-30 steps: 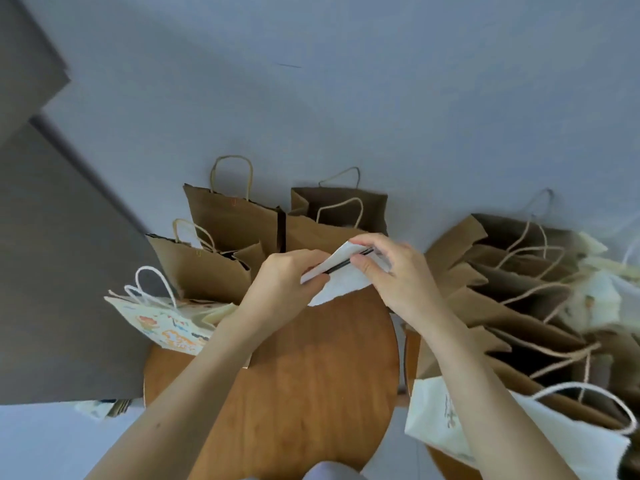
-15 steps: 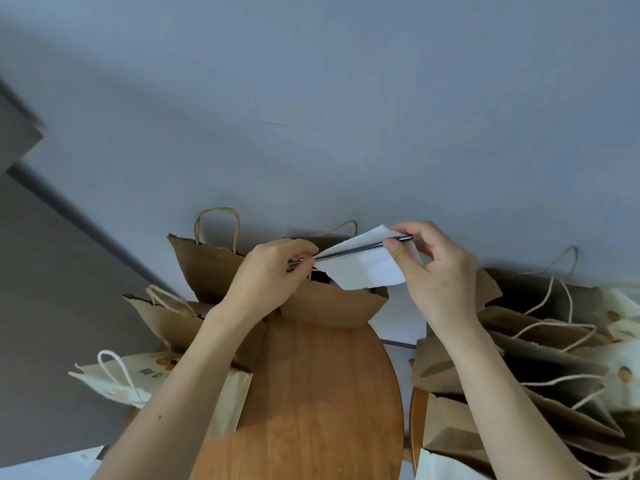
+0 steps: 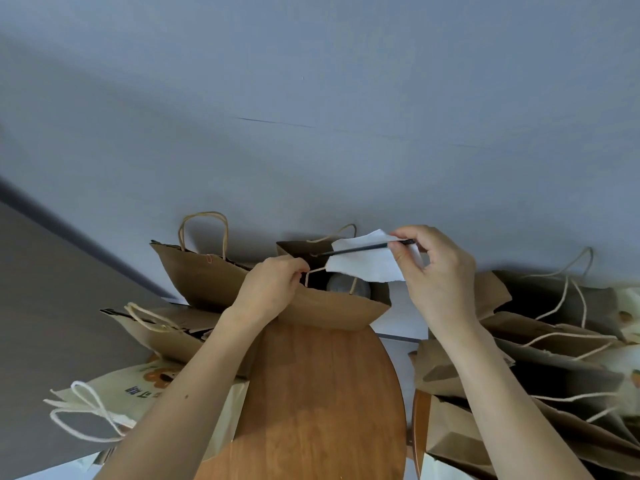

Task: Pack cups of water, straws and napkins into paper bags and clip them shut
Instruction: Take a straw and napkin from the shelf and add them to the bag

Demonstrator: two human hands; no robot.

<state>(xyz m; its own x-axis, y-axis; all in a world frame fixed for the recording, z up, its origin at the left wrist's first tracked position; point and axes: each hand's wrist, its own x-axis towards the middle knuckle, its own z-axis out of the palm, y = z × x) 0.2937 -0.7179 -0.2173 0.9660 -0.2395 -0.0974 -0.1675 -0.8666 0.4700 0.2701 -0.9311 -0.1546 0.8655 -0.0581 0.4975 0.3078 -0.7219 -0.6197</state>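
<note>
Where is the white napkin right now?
In the head view the napkin is just right of centre, pinched with the black straw by the right hand, over the mouth of the open brown paper bag.

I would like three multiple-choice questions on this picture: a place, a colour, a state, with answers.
1. Where is the napkin?
A. in a drawer
B. above the mouth of the middle bag
C. on a chair

2. What colour is the straw?
A. black
B. red
C. green

3. How is the middle bag?
A. clipped shut
B. folded flat
C. open at the top

Answers: 1 B, the right hand holds it over that bag; 2 A, it shows black against the white napkin; 3 C, the left hand grips its top and a cup shows inside.
</note>
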